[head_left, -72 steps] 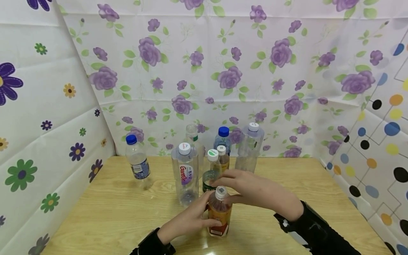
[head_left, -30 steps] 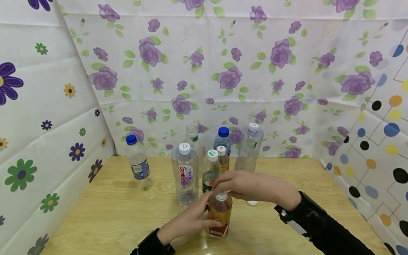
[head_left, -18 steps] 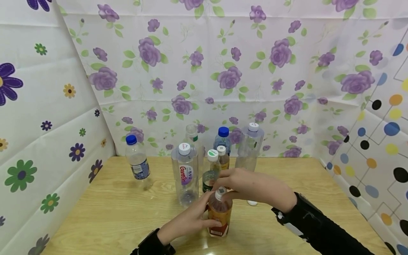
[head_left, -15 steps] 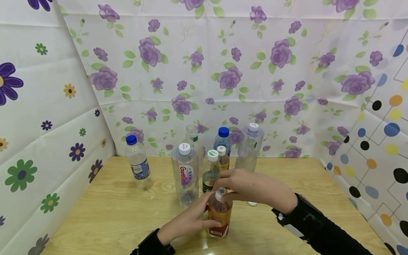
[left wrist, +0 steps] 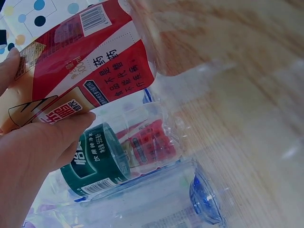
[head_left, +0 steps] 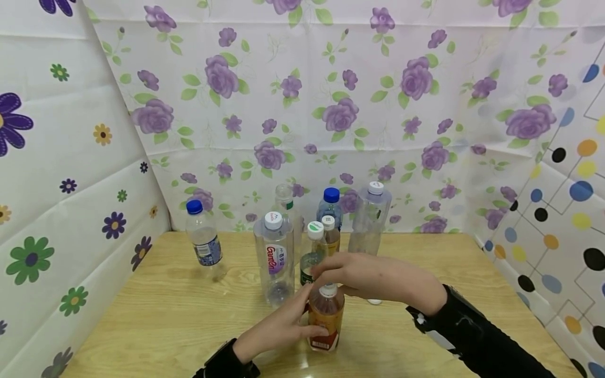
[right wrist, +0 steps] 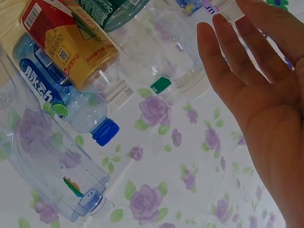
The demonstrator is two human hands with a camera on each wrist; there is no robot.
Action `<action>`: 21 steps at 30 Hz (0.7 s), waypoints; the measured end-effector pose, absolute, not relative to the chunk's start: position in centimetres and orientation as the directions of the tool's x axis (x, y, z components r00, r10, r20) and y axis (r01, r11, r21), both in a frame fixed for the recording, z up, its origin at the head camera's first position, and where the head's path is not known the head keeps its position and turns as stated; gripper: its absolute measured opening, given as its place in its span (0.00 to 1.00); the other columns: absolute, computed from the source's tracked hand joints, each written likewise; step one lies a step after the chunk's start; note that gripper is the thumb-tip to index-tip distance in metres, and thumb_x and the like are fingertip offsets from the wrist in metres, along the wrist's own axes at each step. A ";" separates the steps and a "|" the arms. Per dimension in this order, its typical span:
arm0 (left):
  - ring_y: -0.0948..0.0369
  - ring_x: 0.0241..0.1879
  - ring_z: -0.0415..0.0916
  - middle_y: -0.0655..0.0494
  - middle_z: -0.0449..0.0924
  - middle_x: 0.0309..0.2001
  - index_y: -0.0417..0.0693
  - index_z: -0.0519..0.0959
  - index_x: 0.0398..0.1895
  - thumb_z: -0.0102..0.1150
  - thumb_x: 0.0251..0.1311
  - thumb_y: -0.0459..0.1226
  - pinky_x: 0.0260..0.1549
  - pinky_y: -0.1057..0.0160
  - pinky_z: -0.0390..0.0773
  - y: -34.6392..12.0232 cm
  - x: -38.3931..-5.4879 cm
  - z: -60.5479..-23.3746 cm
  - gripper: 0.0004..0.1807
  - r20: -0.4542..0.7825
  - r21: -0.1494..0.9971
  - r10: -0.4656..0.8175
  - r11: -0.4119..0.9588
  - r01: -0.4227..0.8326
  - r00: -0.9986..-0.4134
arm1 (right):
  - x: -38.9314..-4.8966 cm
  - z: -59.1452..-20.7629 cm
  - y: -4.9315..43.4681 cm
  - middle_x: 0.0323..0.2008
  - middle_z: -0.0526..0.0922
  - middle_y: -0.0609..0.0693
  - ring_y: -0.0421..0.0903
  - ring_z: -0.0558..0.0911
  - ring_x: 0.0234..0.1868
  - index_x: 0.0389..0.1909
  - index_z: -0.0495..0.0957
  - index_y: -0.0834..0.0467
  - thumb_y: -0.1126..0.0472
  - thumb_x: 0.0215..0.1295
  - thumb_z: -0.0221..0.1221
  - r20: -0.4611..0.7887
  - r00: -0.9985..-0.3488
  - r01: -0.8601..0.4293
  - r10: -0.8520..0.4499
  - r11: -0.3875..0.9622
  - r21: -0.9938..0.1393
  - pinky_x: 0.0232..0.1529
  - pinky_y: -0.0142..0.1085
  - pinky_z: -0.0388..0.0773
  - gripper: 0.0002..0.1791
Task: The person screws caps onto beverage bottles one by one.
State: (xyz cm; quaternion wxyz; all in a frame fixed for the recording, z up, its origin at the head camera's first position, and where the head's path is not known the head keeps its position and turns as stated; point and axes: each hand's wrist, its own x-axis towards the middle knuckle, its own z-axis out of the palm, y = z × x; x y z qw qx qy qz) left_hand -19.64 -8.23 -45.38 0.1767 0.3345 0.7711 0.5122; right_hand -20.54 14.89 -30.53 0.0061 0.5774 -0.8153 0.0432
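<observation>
My left hand (head_left: pixel 283 328) grips a drink bottle (head_left: pixel 326 320) with a red and orange label, standing upright at the front middle of the table. The left wrist view shows the thumb and fingers round its label. Above it my right hand (head_left: pixel 373 275) bends over the white cap (head_left: pixel 328 290), covering part of it. In the right wrist view the thumb and fingertips meet at a white cap (right wrist: pixel 232 10). Directly behind stands a clear bottle with a green label (head_left: pixel 312 262), partly hidden by the right hand.
A large clear bottle (head_left: pixel 274 257) stands left of the hands, a blue-capped bottle (head_left: pixel 205 241) farther left. At the back are another blue-capped bottle (head_left: pixel 331 207), a tall clear bottle (head_left: pixel 371 220) and others. A small white object (head_left: pixel 374 302) lies below the right wrist.
The right hand turns back and forth over the cap; its fingers now cover the cap's top, which showed half a second ago. The left hand and the bottle have stayed in place.
</observation>
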 end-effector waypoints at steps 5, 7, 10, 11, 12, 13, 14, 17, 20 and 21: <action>0.49 0.78 0.51 0.52 0.43 0.82 0.60 0.39 0.83 0.63 0.68 0.51 0.72 0.53 0.67 -8.2 -19.7 -45.3 0.51 0.054 0.909 0.694 0.263 0.323 -0.718 | -20.6 -30.5 14.8 0.58 0.81 0.49 0.47 0.80 0.60 0.58 0.83 0.51 0.72 0.64 0.67 0.055 -0.344 -0.938 -0.937 0.341 -0.060 0.57 0.30 0.81 0.23; 0.49 0.78 0.53 0.53 0.45 0.82 0.62 0.41 0.83 0.64 0.68 0.50 0.72 0.53 0.68 -8.1 -19.7 -45.2 0.51 0.061 0.911 0.696 0.254 0.325 -0.716 | -20.6 -30.5 14.7 0.57 0.82 0.49 0.47 0.81 0.58 0.57 0.83 0.51 0.70 0.64 0.68 0.057 -0.352 -0.935 -0.934 0.349 -0.062 0.54 0.29 0.82 0.22; 0.50 0.77 0.54 0.55 0.47 0.81 0.64 0.43 0.82 0.64 0.68 0.49 0.71 0.54 0.68 -8.1 -19.7 -45.2 0.49 0.067 0.911 0.698 0.249 0.329 -0.713 | -20.6 -30.5 14.5 0.51 0.83 0.49 0.44 0.84 0.50 0.55 0.84 0.53 0.65 0.65 0.68 0.059 -0.382 -0.923 -0.922 0.378 -0.076 0.47 0.25 0.83 0.18; 0.50 0.77 0.55 0.55 0.48 0.81 0.65 0.44 0.82 0.64 0.68 0.50 0.71 0.55 0.68 -8.1 -19.8 -45.1 0.48 0.069 0.909 0.699 0.250 0.333 -0.712 | -20.6 -30.5 14.4 0.49 0.83 0.49 0.43 0.84 0.47 0.54 0.84 0.54 0.63 0.65 0.68 0.058 -0.394 -0.918 -0.917 0.388 -0.083 0.44 0.24 0.82 0.16; 0.51 0.77 0.55 0.56 0.49 0.80 0.66 0.45 0.81 0.64 0.68 0.50 0.71 0.56 0.68 -8.1 -19.8 -45.2 0.47 0.071 0.910 0.702 0.245 0.335 -0.708 | -20.6 -30.5 14.3 0.47 0.83 0.48 0.42 0.84 0.44 0.53 0.84 0.54 0.61 0.66 0.67 0.052 -0.409 -0.910 -0.911 0.404 -0.092 0.42 0.23 0.82 0.15; 0.51 0.77 0.55 0.56 0.49 0.80 0.67 0.45 0.81 0.64 0.67 0.50 0.71 0.56 0.68 -8.1 -19.7 -45.2 0.47 0.069 0.911 0.705 0.243 0.333 -0.706 | -20.6 -30.4 14.2 0.46 0.83 0.48 0.41 0.84 0.42 0.52 0.84 0.54 0.60 0.66 0.67 0.045 -0.424 -0.903 -0.904 0.418 -0.101 0.40 0.23 0.82 0.14; 0.52 0.77 0.55 0.57 0.50 0.80 0.67 0.46 0.81 0.64 0.67 0.51 0.71 0.58 0.68 -8.1 -19.7 -45.2 0.46 0.066 0.913 0.706 0.243 0.329 -0.705 | -20.5 -30.4 14.1 0.45 0.83 0.48 0.40 0.84 0.41 0.52 0.84 0.55 0.59 0.67 0.67 0.037 -0.443 -0.893 -0.896 0.437 -0.111 0.39 0.23 0.82 0.13; 0.53 0.76 0.57 0.57 0.52 0.79 0.68 0.47 0.80 0.64 0.67 0.50 0.71 0.59 0.68 -8.1 -19.7 -45.2 0.46 0.070 0.916 0.710 0.233 0.327 -0.701 | -20.4 -30.4 14.0 0.45 0.84 0.48 0.39 0.84 0.40 0.52 0.85 0.54 0.58 0.67 0.66 0.025 -0.467 -0.880 -0.884 0.461 -0.117 0.38 0.23 0.82 0.13; 0.53 0.76 0.58 0.57 0.53 0.79 0.67 0.47 0.80 0.65 0.67 0.49 0.70 0.59 0.69 -8.1 -19.8 -45.2 0.46 0.075 0.915 0.708 0.232 0.331 -0.703 | -20.4 -30.5 14.0 0.45 0.84 0.48 0.40 0.85 0.40 0.52 0.84 0.55 0.59 0.67 0.67 0.034 -0.468 -0.880 -0.883 0.462 -0.110 0.37 0.23 0.82 0.14; 0.53 0.75 0.59 0.56 0.54 0.78 0.66 0.48 0.80 0.65 0.67 0.49 0.70 0.59 0.69 -8.1 -19.8 -45.2 0.46 0.078 0.914 0.707 0.231 0.334 -0.702 | -20.5 -30.6 14.0 0.45 0.84 0.49 0.41 0.85 0.40 0.52 0.84 0.55 0.59 0.67 0.67 0.041 -0.462 -0.884 -0.886 0.456 -0.106 0.37 0.23 0.82 0.14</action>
